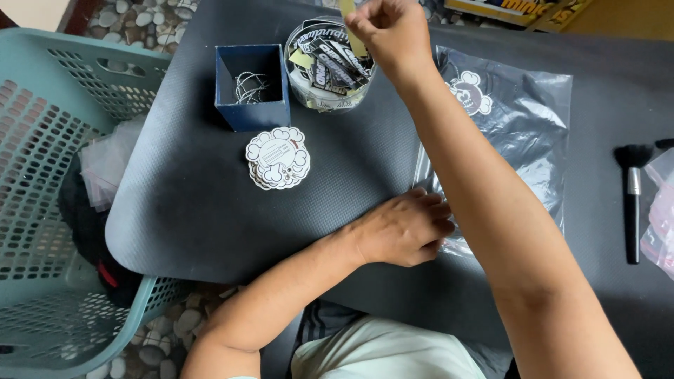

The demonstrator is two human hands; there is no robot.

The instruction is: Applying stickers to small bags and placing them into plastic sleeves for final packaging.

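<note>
Nearest the camera, low in the frame, the person's pale shirt [379, 351] shows, with both arms reaching up from it over a dark grey mat [189, 210].

The left hand [404, 228] lies in the middle of the frame, palm down, fingers curled a little. It presses on the near edge of a clear plastic bag [519, 133] and grips nothing. The bag lies flat on the mat at the right of the middle, and a black folded garment [491, 123] with a white cartoon print sits inside it.

The right hand [390, 31] is up at the top middle. Its fingers are pinched shut on a thin yellowish strip [351, 24], held just above a round clear tub [330, 67] full of black and white labels.

It looks like the packing step: one hand keeps the bag still while the other picks a small piece from the tub. The next move would likely need the strip brought down to the bag with care.

Left of the tub stands a small blue box [253, 84] with thin strings inside. Just below it lies a stack of white cloud-shaped stickers [278, 158]. A teal plastic basket [42, 175] fills the left side. A black brush [633, 196] lies at the far right.
</note>
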